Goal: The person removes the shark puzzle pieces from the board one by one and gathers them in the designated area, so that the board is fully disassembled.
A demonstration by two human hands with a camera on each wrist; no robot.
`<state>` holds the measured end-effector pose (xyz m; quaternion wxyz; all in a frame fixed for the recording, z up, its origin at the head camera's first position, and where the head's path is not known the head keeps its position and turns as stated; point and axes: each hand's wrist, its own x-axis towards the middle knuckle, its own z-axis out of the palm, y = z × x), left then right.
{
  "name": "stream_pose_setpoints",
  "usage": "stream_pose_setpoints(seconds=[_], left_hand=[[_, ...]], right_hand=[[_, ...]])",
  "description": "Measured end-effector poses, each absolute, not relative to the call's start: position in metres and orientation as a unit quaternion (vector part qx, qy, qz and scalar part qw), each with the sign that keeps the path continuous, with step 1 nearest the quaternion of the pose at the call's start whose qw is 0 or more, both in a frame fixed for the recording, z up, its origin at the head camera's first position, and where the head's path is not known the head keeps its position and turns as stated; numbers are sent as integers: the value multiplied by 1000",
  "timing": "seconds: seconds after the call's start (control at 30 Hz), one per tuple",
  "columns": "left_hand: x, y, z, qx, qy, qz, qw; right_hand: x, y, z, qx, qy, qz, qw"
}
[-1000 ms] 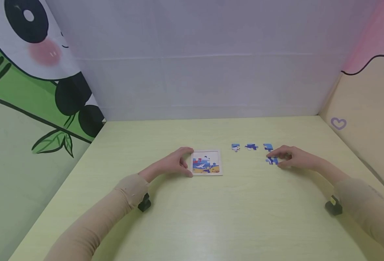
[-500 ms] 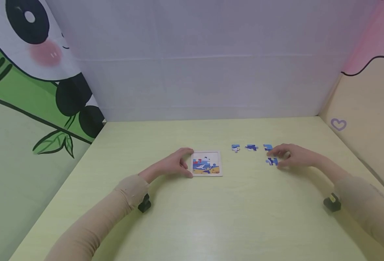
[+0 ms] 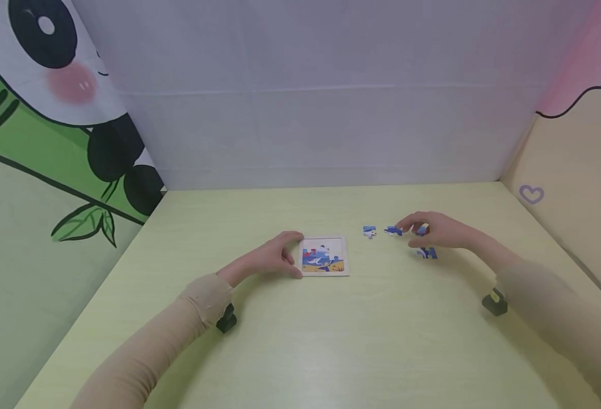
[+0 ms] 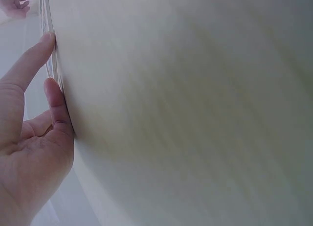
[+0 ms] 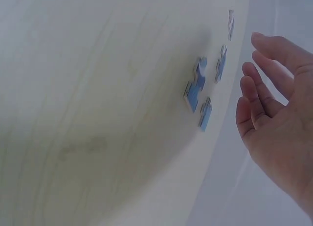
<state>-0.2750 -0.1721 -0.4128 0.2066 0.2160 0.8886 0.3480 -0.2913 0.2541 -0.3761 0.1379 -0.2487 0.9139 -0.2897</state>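
Since half a second ago, the right hand (image 3: 439, 229) has slid leftward and off the near piece (image 3: 427, 253), while the left hand (image 3: 267, 255) and the puzzle frame (image 3: 346, 258) have stayed put.

Closest to me, beige sleeves (image 3: 142, 346) reach over a pale yellow-green surface (image 3: 300, 341), a small black device (image 3: 495, 304) at each wrist. Farther along lies the puzzle frame, partly filled with a blue and sandy sea picture, whitish backing showing at its upper right. Right of it is the near piece; behind that runs a row: left piece (image 3: 369, 232), middle piece (image 3: 392, 231), back right piece (image 3: 422, 230). Past the surface hangs a pale backdrop (image 3: 311, 113), with a cartoon panel (image 3: 65, 85) at left and a purple heart (image 3: 531, 194) on the right side.

From the head, fingers partly cover the back right piece; the right wrist view shows all four pieces clear of the fingers. The left wrist view gives the frame nearly edge-on.

Thumb at the near corner, finger at the far one, the left hand holds the frame's left side. The right is loosely bent, fingers apart, grasping nothing.
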Motion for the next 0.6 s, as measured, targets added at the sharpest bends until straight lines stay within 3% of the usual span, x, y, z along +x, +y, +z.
stream_pose_setpoints(seconds=[0.6], left_hand=[[-274,-171,-411,217,890,345,204]], right_hand=[[-313,168,-374,-308,891,-313,120]])
